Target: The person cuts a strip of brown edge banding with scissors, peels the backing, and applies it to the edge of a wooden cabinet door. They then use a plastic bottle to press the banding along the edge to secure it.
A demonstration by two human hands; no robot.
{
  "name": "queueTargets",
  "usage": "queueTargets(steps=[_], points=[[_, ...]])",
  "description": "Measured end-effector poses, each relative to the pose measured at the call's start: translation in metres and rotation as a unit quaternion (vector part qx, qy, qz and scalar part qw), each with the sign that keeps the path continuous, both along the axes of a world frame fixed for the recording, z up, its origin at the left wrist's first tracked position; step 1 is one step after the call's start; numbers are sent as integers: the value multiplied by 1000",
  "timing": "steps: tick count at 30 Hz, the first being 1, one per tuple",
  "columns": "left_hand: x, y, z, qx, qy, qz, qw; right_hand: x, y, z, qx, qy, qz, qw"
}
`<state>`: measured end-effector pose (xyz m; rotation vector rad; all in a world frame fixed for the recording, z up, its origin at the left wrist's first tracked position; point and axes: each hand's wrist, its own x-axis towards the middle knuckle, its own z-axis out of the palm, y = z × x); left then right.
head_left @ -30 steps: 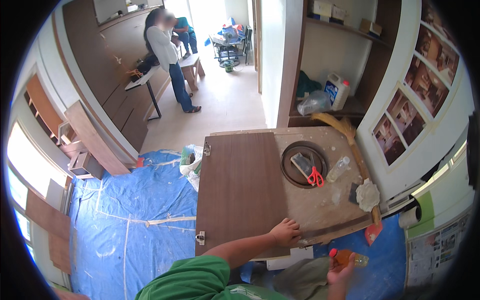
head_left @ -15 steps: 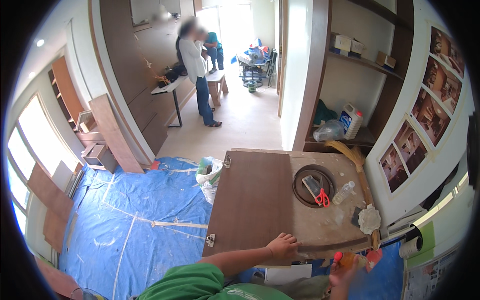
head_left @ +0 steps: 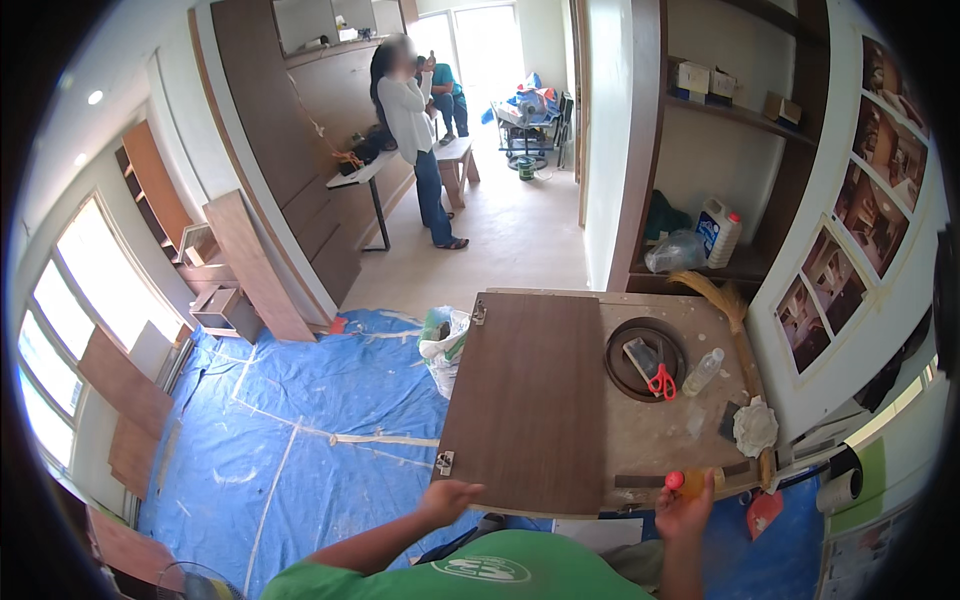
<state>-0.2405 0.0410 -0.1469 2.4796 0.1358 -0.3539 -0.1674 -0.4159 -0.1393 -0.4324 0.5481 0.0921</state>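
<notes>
In my right hand [head_left: 682, 515], raised at the near edge of the worktable [head_left: 690, 440], is a small bottle of amber liquid with a red cap [head_left: 700, 483]. Behind it lies a dark brown strip [head_left: 640, 481] along the table's near side, partly covered by the bottle. My left hand [head_left: 450, 502] hovers by the near left corner of a brown wood panel [head_left: 525, 400], holding nothing, its fingers loosely stretched. Close to that hand a metal hinge [head_left: 444, 463] is fixed on the panel's left edge; another hinge [head_left: 479, 315] sits at the far corner.
On the table are a brown coil [head_left: 612, 376], red-handled scissors [head_left: 662, 381], a clear bottle [head_left: 704, 372], a crumpled white cloth [head_left: 755, 428] and a straw broom [head_left: 715, 298]. Blue sheeting [head_left: 330, 400] covers the floor at left. A standing person [head_left: 410, 120] and a seated person [head_left: 450, 100] are farther back.
My left hand has left the panel's near right edge and moved left to its near left corner. My right hand has risen with the amber bottle. The view has shifted slightly.
</notes>
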Motion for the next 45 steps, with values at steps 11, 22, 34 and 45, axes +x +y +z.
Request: queueTargets(steps=[11, 22, 34, 45], points=[[-243, 159, -183, -99, 231, 217, 943, 21, 65, 24, 20, -19, 161, 987], [-261, 142, -226, -149, 332, 309, 879, 6, 82, 26, -7, 21, 178, 984], [-222, 130, -169, 99, 287, 81, 949, -15, 80, 20, -25, 56, 151, 987], [-156, 116, -135, -78, 231, 246, 938, -13, 85, 23, -11, 0, 171, 985]])
